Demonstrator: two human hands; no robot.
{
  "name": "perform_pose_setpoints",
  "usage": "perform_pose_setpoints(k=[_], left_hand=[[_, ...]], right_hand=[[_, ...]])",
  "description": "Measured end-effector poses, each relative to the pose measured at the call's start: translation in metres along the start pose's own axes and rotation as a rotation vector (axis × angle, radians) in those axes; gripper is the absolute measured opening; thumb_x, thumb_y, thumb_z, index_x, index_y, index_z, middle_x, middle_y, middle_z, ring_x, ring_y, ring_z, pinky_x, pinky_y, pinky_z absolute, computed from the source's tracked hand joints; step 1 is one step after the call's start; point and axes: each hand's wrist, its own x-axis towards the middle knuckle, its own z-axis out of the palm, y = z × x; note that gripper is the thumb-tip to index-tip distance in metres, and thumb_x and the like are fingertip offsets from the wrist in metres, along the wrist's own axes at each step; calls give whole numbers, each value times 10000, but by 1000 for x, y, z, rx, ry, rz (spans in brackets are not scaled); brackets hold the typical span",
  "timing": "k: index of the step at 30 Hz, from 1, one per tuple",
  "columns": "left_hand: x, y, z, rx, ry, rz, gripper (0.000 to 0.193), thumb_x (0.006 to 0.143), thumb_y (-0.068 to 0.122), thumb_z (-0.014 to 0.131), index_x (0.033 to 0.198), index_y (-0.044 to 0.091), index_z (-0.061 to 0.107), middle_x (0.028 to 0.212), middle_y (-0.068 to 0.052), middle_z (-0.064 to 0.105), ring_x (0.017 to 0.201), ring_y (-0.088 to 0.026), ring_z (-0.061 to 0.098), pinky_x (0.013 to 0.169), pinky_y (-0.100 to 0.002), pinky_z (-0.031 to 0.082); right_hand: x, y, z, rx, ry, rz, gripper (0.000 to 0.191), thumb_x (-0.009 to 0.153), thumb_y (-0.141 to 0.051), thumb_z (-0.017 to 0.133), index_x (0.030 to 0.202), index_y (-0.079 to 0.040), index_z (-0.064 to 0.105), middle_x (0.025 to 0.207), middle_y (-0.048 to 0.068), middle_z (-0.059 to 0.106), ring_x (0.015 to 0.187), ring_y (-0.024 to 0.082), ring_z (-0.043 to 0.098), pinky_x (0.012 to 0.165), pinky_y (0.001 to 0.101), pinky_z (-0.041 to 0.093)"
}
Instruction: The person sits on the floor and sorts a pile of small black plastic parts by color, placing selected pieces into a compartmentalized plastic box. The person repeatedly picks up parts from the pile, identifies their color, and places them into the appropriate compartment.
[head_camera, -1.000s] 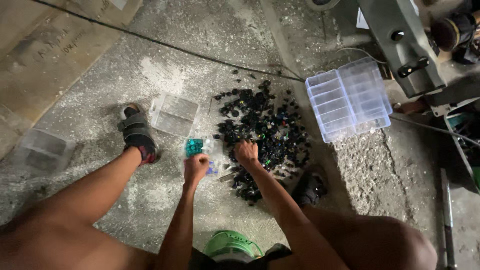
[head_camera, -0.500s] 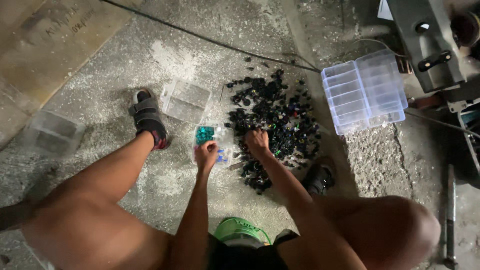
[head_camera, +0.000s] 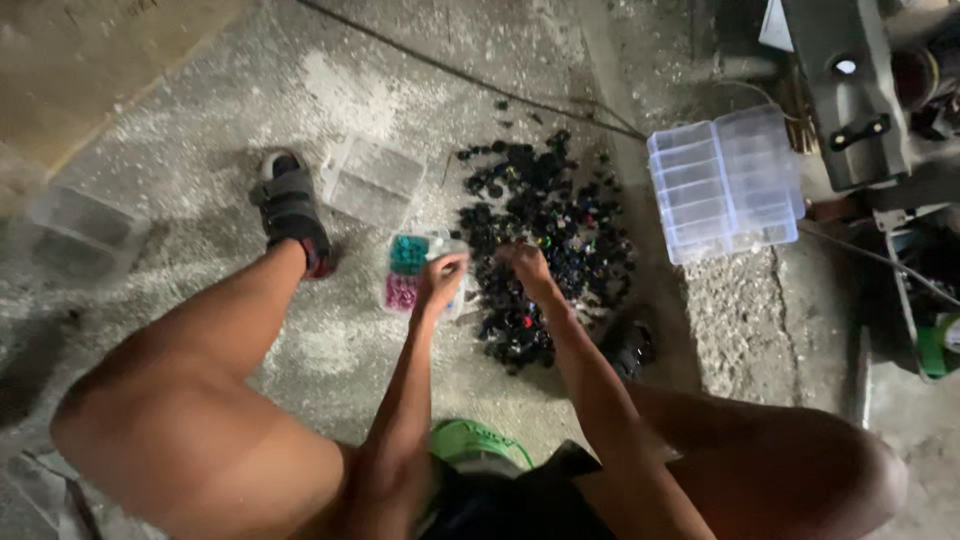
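Head view: both hands lowered, left hand (head_camera: 441, 277) over sorting tray (head_camera: 408, 272), right hand (head_camera: 525, 265) on dark pile (head_camera: 550, 240).

A large clear compartment box (head_camera: 725, 180) lies open at the upper right, beside grey machinery (head_camera: 850, 90). A black sandal (head_camera: 290, 210) and an empty clear tray (head_camera: 375, 180) sit on the concrete floor (head_camera: 200, 120) at upper left.

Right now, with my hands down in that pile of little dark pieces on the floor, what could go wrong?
The small sorting box sits right under your left hand, so a nudge could tip the teal and pink pieces back out. The dark pile sprawls loose on rough concrete, so pieces may scatter toward your right shoe. A cable runs just behind the pile and could snag.
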Motion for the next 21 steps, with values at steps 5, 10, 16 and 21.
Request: perform_pose_setpoints(k=[5, 10, 16, 21], left_hand=[[1, 26, 12, -13, -208, -98, 375, 886, 205, 749, 1245, 95, 752, 1101, -110, 783, 924, -229, 737, 789, -358, 579], [-4, 37, 16, 142, -213, -27, 381, 838, 259, 814, 1173, 83, 774, 1116, -114, 782, 912, -221, 769, 809, -338, 595], [-10, 24, 4, 163, -169, -69, 284, 883, 268, 780, 1088, 73, 798, 1045, -106, 808, 894, -213, 778, 801, -310, 590], [-21, 5, -21, 324, -75, -222, 258, 802, 245, 803, 992, 71, 796, 962, -112, 805, 800, -218, 768, 719, -316, 583]], right_hand=[[-12, 1, -2, 1295, -358, 600, 180, 1061, -231, 610, 1031, -68, 682, 842, 3, 637, 712, 110, 587, 600, 268, 463], [-31, -1, 4, 1267, -373, 552, 128, 1052, -192, 600, 1048, -101, 691, 802, -42, 600, 669, 82, 517, 560, 245, 400], [-49, 5, 8, 1302, -306, 532, 170, 1047, -261, 610, 1031, -104, 673, 840, -36, 625, 718, 98, 584, 587, 285, 458], [-61, 20, -1, 951, -76, 659, 217, 969, -283, 719, 1056, -85, 709, 772, -37, 616, 589, 74, 514, 499, 266, 408]])
